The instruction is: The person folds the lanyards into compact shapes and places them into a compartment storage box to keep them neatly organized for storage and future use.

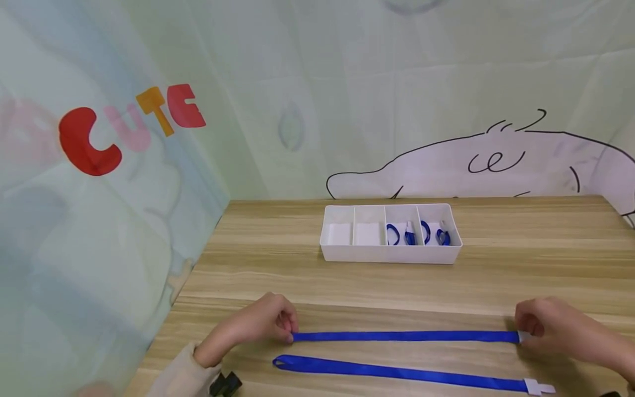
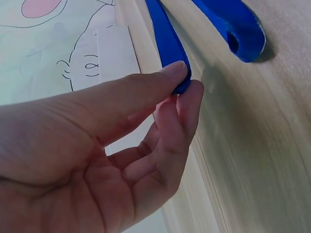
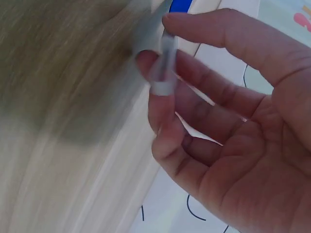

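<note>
A blue lanyard (image 1: 404, 336) is stretched straight from side to side between the two hands. The left hand (image 1: 270, 320) pinches its looped end between thumb and fingertips, close over the table. At the other end, the right hand (image 1: 560, 331) holds the white plastic clip (image 3: 165, 73) with thumb and fingers. Nearer the person, a second blue lanyard (image 1: 397, 370) lies flat and roughly parallel, its loop at the left and its white clip (image 1: 538, 387) at the right.
A white box (image 1: 387, 253) with several compartments stands farther back on the wooden table (image 1: 258, 275). Coiled blue lanyards (image 1: 409, 236) sit in its two right compartments. Behind the table hangs a printed cloth (image 1: 307, 99), with another side of it along the left.
</note>
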Available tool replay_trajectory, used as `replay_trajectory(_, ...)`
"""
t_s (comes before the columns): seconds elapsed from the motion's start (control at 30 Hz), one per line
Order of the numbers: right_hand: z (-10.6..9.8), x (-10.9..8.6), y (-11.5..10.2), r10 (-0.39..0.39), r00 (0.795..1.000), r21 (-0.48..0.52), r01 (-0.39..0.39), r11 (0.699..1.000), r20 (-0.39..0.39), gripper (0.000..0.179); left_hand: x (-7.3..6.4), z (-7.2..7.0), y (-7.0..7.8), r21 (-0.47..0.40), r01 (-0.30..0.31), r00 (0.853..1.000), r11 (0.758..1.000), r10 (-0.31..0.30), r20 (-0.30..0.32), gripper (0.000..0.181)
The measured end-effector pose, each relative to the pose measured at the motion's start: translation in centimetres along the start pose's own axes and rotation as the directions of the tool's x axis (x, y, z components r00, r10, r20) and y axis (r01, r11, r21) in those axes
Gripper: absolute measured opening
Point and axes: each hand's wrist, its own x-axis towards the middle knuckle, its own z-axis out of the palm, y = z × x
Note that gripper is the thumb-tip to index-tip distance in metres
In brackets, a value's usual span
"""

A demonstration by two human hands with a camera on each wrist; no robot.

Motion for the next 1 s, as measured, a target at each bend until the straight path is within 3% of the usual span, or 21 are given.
replay_trajectory(0.17,0.1,0.0,0.7,-0.075,0.997,0.048,0.076,0.996,-0.015,0.028,0.1,-0.3,0.0,-0.048,0.016,1.000,0.999,-0.016,0.010,0.010)
replay_trajectory(0.37,0.6,0.0,1.6,-0.249,0.962,0.123,0.262,0.957,-0.111,0.032,0.1,-0.6,-0.6,-0.103,0.029,0.999,0.994,-0.027,0.021,0.007)
replay_trajectory(0.6,0.5,0.1,2.0,-0.230,0.966,0.256,0.253,0.933,-0.117,0.024,-0.2,-1.1,-1.0,-0.107,0.025,1.000,0.994,-0.025,0.002,0.005)
replay_trajectory(0.77,0.5,0.2,2.3,-0.269,0.955,0.386,0.298,0.873,-0.130,0.022,-0.5,-1.4,-1.1,-0.133,0.031,0.999,0.991,-0.032,-0.003,0.004)
replay_trajectory(0.9,0.4,0.2,2.2,-0.248,0.961,0.461,0.275,0.844,-0.120,0.022,-0.6,-1.6,-1.2,-0.159,0.047,0.999,0.986,-0.050,-0.013,0.006)
replay_trajectory(1.0,0.2,0.2,1.9,-0.195,0.976,0.481,0.219,0.849,-0.100,0.019,-0.7,-1.9,-1.2,-0.176,0.059,0.998,0.983,-0.063,-0.022,0.006)
